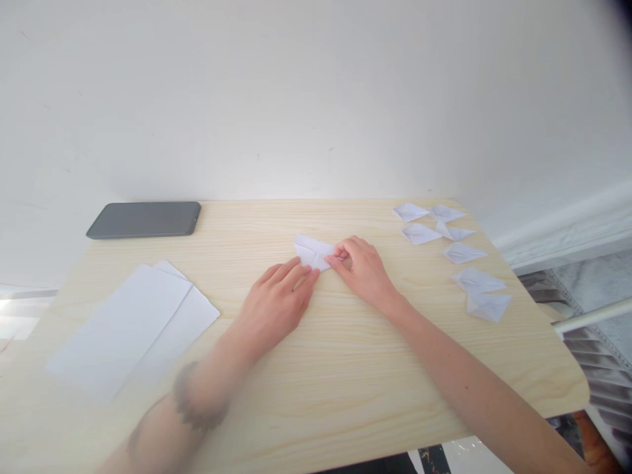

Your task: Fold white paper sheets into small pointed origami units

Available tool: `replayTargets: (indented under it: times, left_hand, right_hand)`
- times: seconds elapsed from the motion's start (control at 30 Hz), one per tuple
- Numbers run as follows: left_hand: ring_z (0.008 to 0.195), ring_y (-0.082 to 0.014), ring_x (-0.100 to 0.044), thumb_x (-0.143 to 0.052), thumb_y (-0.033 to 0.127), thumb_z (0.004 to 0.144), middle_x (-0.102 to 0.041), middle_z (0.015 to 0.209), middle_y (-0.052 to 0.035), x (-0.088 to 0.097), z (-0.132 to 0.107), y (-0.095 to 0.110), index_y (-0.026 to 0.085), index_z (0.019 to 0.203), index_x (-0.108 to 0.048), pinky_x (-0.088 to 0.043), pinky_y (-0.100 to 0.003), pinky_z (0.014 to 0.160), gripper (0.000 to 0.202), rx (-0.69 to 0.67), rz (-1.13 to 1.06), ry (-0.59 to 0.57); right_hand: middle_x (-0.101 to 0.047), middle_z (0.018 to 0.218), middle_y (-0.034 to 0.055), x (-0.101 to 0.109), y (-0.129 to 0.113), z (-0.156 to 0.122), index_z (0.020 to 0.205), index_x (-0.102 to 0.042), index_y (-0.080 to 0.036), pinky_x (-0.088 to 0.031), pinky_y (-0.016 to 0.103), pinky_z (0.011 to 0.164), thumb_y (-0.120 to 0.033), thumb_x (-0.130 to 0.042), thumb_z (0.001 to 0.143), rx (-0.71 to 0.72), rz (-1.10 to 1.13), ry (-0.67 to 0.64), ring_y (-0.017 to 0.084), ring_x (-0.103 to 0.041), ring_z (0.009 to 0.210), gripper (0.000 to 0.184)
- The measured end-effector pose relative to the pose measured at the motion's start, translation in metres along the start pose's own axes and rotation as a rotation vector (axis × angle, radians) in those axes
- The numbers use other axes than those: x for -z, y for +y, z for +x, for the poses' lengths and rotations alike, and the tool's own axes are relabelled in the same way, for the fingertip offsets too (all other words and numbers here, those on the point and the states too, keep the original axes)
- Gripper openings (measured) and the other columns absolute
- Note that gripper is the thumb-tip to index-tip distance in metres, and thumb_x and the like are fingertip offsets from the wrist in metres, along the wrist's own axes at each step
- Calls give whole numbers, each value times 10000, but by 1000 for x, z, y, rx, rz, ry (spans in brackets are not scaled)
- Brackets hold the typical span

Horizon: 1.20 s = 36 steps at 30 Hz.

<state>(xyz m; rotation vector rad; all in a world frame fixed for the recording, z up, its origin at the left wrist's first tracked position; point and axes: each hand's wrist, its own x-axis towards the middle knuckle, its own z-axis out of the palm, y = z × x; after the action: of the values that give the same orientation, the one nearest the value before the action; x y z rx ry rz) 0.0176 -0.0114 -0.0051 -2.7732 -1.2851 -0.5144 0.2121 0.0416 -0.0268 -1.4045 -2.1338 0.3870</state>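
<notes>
A small piece of folded white paper (312, 251) lies on the light wood table, between my two hands. My right hand (364, 268) pinches its right end between thumb and fingers. My left hand (277, 299) rests palm down on the table, its fingers stretched toward the paper and the fingertips pressing its lower edge. Creases show across the paper's face. The fingertips hide part of its lower edge and its right corner.
Several folded paper boats (419, 233) stand along the table's right side. At the left lie sheets of white paper (123, 322), overlapping. A dark phone (145, 219) lies at the back left, near the white wall (296, 99). The wood table (345, 388) has a rounded front right corner.
</notes>
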Motion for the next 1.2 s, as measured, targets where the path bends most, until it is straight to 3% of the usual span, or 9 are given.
replayTargets:
  times: [0.63, 0.83, 1.2]
  left_hand:
    - [1102, -269, -540, -435, 163, 875, -637, 1064, -81, -1, 2, 3, 151, 1101, -575, -478, -412, 838, 267, 24, 29, 17]
    - [1083, -255, -556, -430, 172, 883, -639, 1071, -83, 0, 1, 1, 162, 1117, -569, -481, -397, 835, 272, 14, 15, 20]
    - [1117, -269, -528, -456, 131, 846, -638, 1094, -55, -2, 1, 2, 183, 1139, -581, -473, -422, 851, 323, 15, 38, 5]
  right_hand:
    - [-601, 836, 30, 3, 0, 0, 817, -548, -208, -398, 339, 768, -296, -549, 816, 28, 20, -38, 188, -544, 816, 88]
    - [-601, 759, 13, 4, 0, 0, 818, -547, -207, -396, 332, 751, -228, -531, 801, 4, 43, -42, 176, -547, 758, 32]
    - [-610, 810, 21, 5, -2, 1, 864, -562, -208, -393, 336, 766, -188, -504, 804, 1, 33, -59, 179, -549, 787, 86]
